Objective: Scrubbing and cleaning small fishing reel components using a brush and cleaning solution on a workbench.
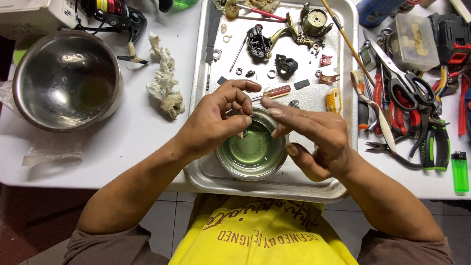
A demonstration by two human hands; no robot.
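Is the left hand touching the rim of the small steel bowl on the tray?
Cannot tell. In the head view the left hand overlaps the small steel bowl at its rim from above, so contact or gap is hidden.

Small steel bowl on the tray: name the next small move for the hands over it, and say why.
Probably lower the left hand slightly to dip its pinched small part: its fingertips sit just above the greenish liquid in the small steel bowl, with the right hand alongside.

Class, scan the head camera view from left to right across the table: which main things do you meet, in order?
Large steel bowl → crumpled rag → left hand → small bowl of greenish liquid → right hand → scissors → green lighter.
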